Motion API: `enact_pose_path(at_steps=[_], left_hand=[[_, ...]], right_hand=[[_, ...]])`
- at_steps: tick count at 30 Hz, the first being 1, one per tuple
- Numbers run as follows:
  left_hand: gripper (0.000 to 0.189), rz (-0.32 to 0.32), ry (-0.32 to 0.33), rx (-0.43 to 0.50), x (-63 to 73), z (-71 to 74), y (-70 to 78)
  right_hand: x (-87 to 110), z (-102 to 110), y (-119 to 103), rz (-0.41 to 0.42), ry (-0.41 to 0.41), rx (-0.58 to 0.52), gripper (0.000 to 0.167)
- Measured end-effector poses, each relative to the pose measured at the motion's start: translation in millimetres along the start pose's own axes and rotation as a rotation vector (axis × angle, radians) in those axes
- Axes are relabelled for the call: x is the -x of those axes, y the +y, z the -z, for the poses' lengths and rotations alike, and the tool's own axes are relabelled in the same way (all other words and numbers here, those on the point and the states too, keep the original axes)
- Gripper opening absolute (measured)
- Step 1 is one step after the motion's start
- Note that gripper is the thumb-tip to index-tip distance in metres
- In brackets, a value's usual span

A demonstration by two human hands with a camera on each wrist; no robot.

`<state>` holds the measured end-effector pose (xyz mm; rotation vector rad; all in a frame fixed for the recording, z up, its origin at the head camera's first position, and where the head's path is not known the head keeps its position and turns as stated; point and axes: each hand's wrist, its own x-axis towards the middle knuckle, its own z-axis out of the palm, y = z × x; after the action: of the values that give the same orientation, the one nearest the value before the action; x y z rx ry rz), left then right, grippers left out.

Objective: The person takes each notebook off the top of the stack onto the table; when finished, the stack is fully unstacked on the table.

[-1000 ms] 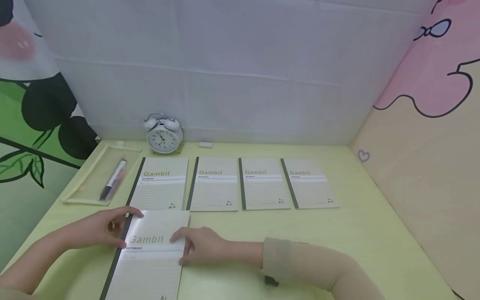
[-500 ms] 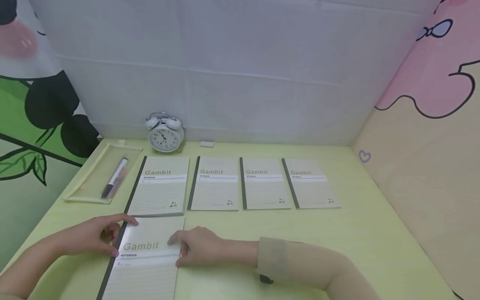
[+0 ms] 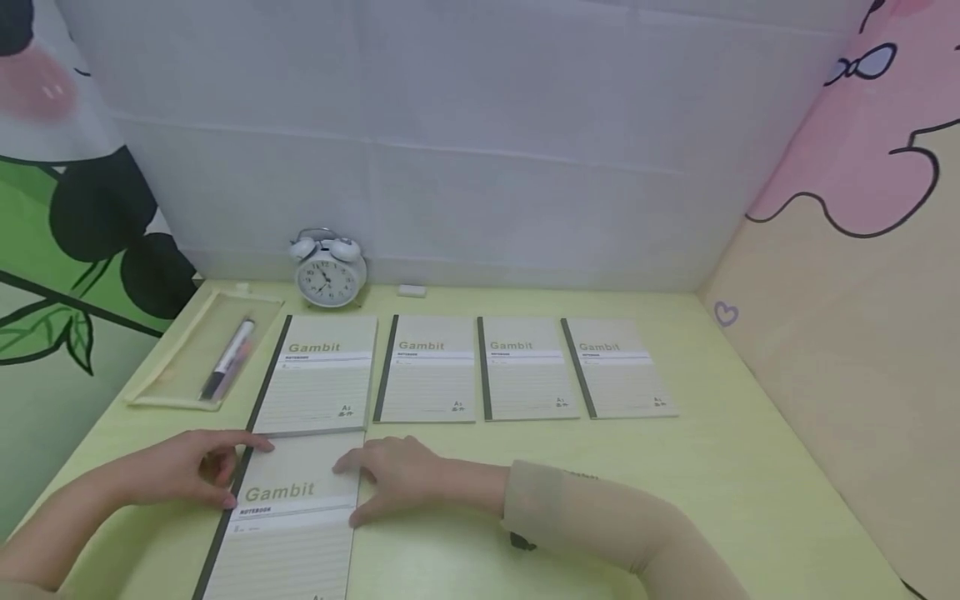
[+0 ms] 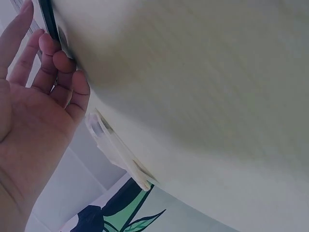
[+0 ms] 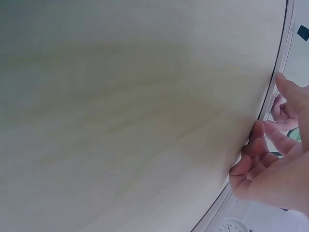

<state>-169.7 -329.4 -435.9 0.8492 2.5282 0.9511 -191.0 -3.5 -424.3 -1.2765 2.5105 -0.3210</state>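
Observation:
A cream Gambit notebook with a dark spine lies at the front left, its lower end cut off by the head view. My left hand holds its spine side, forefinger over the cover and thumb at the edge. From the opposite side my right hand grips it, with a fingertip on the cover and the thumb by the right edge. The notebook's top edge meets the bottom of a matching notebook behind it. In the left wrist view, curled fingers sit beside the dark spine.
Three more matching notebooks, a left one, a middle one and a right one, continue the back row. A zip pouch with pens lies at left. Behind stand a white alarm clock and a small white block.
Both hands have drawn the front notebook toward me and slightly left, off the lower part of the back-left notebook. Over the last half second it has shifted only slightly.

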Motion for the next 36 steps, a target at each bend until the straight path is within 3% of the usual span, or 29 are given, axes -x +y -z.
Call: enact_pose_path(at_steps=[6, 9, 12, 19, 28, 36], left_hand=[[0.045, 0.024, 0.046, -0.055, -2.9, 12.3, 5.5], [0.038, 0.029, 0.100, -0.088, -4.0, 19.2, 7.7], [0.036, 0.076, 0.169, -0.135, -6.7, 25.5, 12.0], [0.054, 0.197, 0.336, -0.240, -21.5, 37.0, 12.7], [0.091, 0.265, 0.359, -0.269, -48.9, 43.9, -2.4], [0.115, 0.303, 0.344, -0.194, -62.5, 45.5, -14.2]], right_hand=[[3.7, 1, 1, 0.014, -0.006, -0.011, 0.067], [4.8, 3, 1, 0.001, -0.006, -0.007, 0.068], [4.5, 7, 1, -0.002, 0.012, 0.016, 0.069], [1.6, 24, 9, -0.028, 0.092, 0.005, 0.068], [-22.5, 36, 37, -0.076, 0.184, -0.057, 0.067], [-43.4, 41, 52, -0.084, 0.231, -0.104, 0.070]])
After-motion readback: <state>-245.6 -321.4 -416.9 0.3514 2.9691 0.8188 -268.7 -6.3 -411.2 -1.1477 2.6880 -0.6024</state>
